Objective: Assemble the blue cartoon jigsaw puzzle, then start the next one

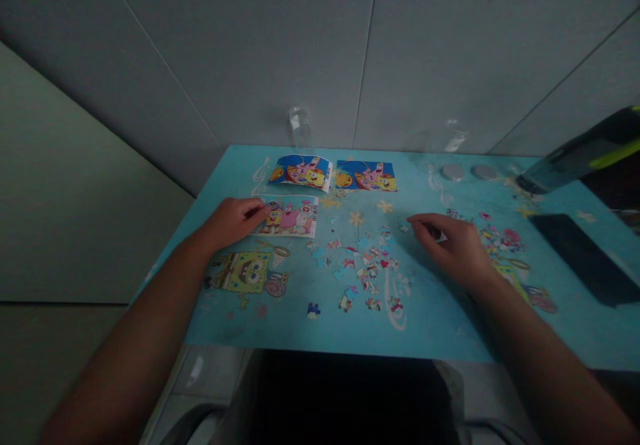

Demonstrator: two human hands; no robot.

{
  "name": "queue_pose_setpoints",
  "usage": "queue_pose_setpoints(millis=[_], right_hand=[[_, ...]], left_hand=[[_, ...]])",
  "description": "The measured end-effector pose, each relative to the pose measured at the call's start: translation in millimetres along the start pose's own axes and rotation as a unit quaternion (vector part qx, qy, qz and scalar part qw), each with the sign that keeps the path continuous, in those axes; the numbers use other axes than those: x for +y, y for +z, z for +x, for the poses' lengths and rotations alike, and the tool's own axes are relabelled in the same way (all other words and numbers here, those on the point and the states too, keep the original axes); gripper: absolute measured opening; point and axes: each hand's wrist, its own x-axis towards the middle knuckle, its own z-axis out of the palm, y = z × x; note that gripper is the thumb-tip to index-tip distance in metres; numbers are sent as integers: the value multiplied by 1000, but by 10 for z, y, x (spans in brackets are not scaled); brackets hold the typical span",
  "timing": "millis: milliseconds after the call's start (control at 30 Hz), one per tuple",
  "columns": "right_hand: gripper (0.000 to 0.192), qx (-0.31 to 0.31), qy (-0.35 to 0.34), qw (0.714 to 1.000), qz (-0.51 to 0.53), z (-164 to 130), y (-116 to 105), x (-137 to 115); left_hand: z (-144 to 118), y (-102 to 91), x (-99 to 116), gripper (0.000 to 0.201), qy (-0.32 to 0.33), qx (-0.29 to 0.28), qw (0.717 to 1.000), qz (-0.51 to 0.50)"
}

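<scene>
My left hand is closed at the left edge of a picture card with cartoon figures, its thumb and finger over that edge. My right hand hovers at the right of the middle, fingertips pinched together; what they hold, if anything, is too small to make out. Just below those fingertips a small light-blue jigsaw piece shows on the table. Between the hands lie several loose jigsaw pieces, scattered in a patch. One dark blue and white piece sits apart, close to the front edge.
Behind the card are a curved blue picture card and a flat blue picture. Clear jars stand by the wall, with two round lids at the right. A bottle and a dark phone-like slab occupy the right side.
</scene>
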Motion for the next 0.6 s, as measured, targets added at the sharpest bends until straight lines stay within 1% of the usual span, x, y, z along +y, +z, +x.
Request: queue_pose_setpoints(millis=[67,133,200,267,300,400,500,600], right_hand=[[24,-34,8,999,29,-2,-2,-20],[25,-100,16,993,63,-5,-15,-48],[23,-194,10,976,103,-14,-46,-87],[20,-281,-24,950,134,-31,-93,-134],[18,-310,-48,939,141,-44,-119,-159],[19,-352,-108,922,119,-94,-188,-229],[27,-380,-129,911,92,-141,-215,-282],[22,-403,-140,900,88,-163,-199,-312]], left_hand=[[0,-1,-2,41,1,0,1000,-1],[-2,0,-5,40,0,-1,1000,-4],[-2,6,-10,40,-2,0,1000,-6],[-3,15,-16,41,-1,4,1000,-4],[-3,19,-18,42,1,5,1000,-4],[-4,24,-18,42,2,8,1000,-7],[-4,17,-8,42,-2,8,1000,-6],[-3,7,4,40,-8,4,1000,-6]])
